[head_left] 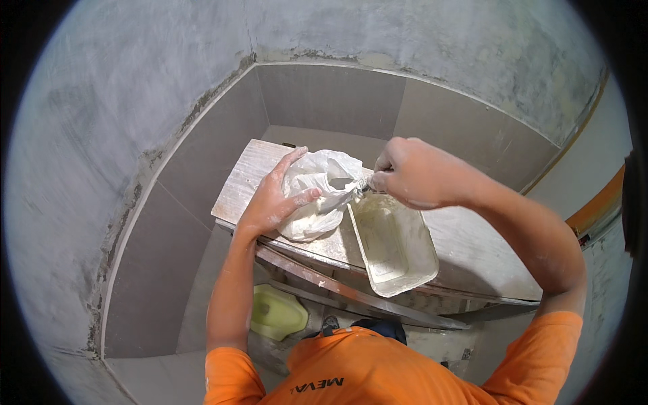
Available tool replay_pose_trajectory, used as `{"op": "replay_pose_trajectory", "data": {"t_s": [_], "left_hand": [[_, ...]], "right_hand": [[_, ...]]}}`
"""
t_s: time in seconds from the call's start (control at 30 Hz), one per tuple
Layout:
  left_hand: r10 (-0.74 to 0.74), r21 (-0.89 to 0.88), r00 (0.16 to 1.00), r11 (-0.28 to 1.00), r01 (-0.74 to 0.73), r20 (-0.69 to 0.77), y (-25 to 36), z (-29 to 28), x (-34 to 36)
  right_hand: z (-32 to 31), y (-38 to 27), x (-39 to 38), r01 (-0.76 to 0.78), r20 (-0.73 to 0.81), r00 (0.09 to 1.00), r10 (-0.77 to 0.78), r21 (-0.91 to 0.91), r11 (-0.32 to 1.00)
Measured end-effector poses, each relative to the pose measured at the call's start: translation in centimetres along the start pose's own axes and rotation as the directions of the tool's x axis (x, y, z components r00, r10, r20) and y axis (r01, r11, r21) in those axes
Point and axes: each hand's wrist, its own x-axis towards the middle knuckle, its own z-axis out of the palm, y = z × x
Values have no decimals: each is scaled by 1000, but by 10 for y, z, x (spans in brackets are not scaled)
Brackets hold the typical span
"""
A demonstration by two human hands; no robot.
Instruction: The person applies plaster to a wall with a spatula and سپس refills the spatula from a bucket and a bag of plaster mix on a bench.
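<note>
A crumpled white plastic bag (312,202) stands on the dusty plank platform (246,174), its mouth partly open toward the right. My left hand (273,199) grips the bag's left side, with thumb and fingers apart around it. At the bag's right edge, my right hand (412,172) is closed in a fist. A greyish, shiny bit shows between that fist and the bag; whether it is gathered plastic or a tool is unclear. Just below the right hand sits a cream rectangular plastic tub (391,243), stained inside, its near end reaching over the platform's front edge. Pale powder coats both hands.
Grey tiles (331,94) line the lower walls around the platform, with rough plaster (418,34) above. A long bar (351,290) runs along the platform's near side. Lower down are a yellow-green toilet pan (278,312) and my shoe (330,322).
</note>
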Motion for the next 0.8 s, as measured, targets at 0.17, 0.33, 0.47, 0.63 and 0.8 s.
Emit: {"op": "replay_pose_trajectory", "data": {"t_s": [0.17,0.33,0.47,0.63,0.8], "left_hand": [[9,68,1000,998,-9,-13,13,2,-1],[-133,-155,991,980,126,-32,-38,4,13],[-327,-437,940,862,256,-94,-57,5,17],[-529,-632,819,718,293,-221,-99,3,20],[-495,-472,851,800,369,-173,-18,6,13]], "right_hand": [[19,-4,-9,-105,32,994,103,51,993],[29,-14,-1,-85,19,996,84,51,995],[49,-11,3,-74,-13,997,74,54,996],[52,-13,3,-1,-37,999,3,41,999],[61,-7,-4,-1,-133,991,16,111,994]]}}
